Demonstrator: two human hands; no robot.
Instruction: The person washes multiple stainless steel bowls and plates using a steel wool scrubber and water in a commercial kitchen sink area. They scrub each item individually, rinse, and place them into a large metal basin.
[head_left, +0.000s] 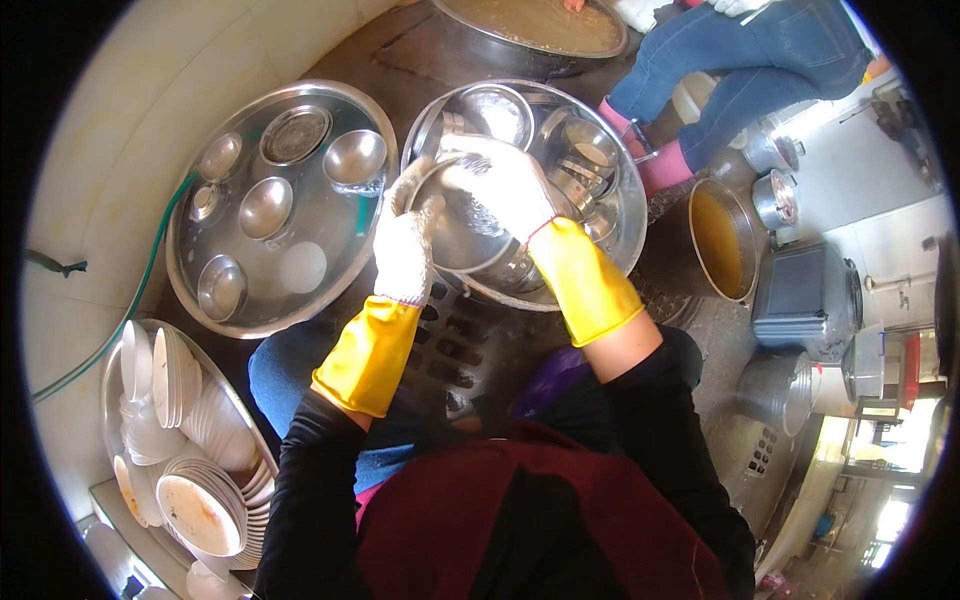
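Note:
Both my hands wear white knit gloves over yellow rubber gloves. My left hand (406, 232) grips the left rim of a round stainless steel bowl (461, 236), tilted towards me. Over the bowl's far right side lies my right hand (499, 180), its glove washed out by glare. Whether that hand holds anything is hidden. The bowl is above the near edge of a large metal basin (636, 232) of stacked steel bowls and dishes. One shiny steel bowl (499, 116) sits just beyond my hands.
At left, a wide metal basin (176, 259) of water holds several small steel bowls (266, 208). White plates (199, 514) fill another tub nearby. A green hose (142, 292) runs along the wall. A person in jeans (750, 67) sits at right, near a pot of orange liquid (716, 240).

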